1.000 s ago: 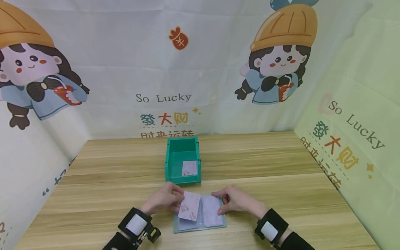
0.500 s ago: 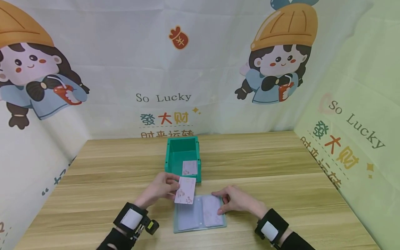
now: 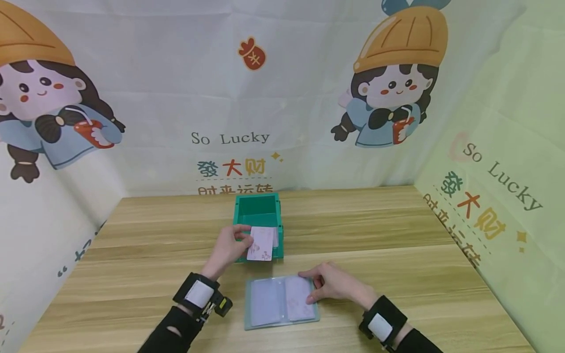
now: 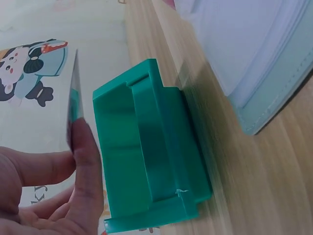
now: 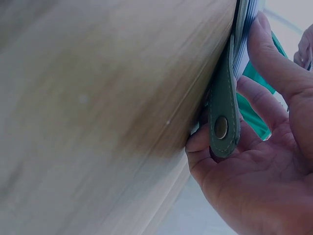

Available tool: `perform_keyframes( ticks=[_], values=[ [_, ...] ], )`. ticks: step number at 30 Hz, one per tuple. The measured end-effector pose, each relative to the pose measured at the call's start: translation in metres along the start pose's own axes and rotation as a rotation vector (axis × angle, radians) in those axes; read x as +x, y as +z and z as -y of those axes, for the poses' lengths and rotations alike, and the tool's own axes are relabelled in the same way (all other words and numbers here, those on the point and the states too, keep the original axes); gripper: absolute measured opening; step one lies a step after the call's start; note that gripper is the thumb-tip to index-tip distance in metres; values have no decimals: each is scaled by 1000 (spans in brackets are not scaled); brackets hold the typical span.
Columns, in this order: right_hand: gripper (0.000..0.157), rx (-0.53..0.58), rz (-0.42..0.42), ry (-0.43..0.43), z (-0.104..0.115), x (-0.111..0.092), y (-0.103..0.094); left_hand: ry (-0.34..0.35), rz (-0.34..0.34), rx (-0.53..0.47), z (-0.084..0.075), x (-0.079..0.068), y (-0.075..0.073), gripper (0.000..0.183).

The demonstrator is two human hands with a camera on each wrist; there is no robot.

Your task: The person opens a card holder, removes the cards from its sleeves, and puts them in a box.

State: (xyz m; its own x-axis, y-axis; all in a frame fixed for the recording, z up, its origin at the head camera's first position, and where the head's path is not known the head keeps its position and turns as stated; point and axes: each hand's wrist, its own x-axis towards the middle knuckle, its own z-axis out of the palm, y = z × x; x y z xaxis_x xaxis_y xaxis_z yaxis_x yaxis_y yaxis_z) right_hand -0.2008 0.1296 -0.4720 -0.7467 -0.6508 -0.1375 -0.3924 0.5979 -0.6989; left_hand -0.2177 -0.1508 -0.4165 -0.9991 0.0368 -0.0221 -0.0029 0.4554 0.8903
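Note:
Between thumb and fingers, my left hand (image 3: 228, 247) pinches a pale pink floral card (image 3: 261, 244) near its left edge. The card is upright over the front of a green plastic bin (image 3: 258, 197); in the left wrist view it appears nearly edge-on (image 4: 74, 100) beside the bin (image 4: 168, 142). Behind it, another card (image 3: 275, 237) partly shows inside the bin. An open card holder (image 3: 267, 302) with clear sleeves lies nearer me. My right hand (image 3: 334, 283) grips its right edge, thumb on the page, fingers curled by the snap strap (image 5: 225, 110).
The wooden table (image 3: 379, 235) extends to both sides of the bin and holder. A printed cloth backdrop (image 3: 309, 98) with cartoon figures hangs behind the table and along its sides.
My left hand has lifted the card off the holder's left page and carried it forward to the bin's front. The right hand stays on the holder's edge.

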Motion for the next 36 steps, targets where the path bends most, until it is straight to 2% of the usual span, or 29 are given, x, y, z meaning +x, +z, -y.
perform_keyframes(
  ticks=[5, 8, 15, 19, 25, 31, 33, 36],
  values=[
    [58, 4, -1, -3, 0, -1, 0, 34, -123, 106, -3, 11, 7, 35],
    [57, 9, 0, -4, 1, -1, 0, 41, -169, 116, -5, 17, 12, 32],
    [58, 17, 4, -14, 0, -2, 0, 94, -265, 248, -4, 33, 23, 15],
    [58, 18, 6, -16, 0, -2, 0, 98, -282, 287, 0, 40, 30, 14],
    [58, 13, 7, -19, 0, -2, 0, 108, -264, 339, 6, 43, 36, 14],
    [59, 8, 6, -19, 0, -1, -1, 122, -297, 315, 5, 47, 39, 18],
    [59, 7, 4, -16, 0, -1, -1, 110, -289, 313, 5, 47, 40, 19],
    [59, 1, 4, -13, 0, -1, -1, 74, -240, 336, 5, 46, 43, 22]
  ],
)
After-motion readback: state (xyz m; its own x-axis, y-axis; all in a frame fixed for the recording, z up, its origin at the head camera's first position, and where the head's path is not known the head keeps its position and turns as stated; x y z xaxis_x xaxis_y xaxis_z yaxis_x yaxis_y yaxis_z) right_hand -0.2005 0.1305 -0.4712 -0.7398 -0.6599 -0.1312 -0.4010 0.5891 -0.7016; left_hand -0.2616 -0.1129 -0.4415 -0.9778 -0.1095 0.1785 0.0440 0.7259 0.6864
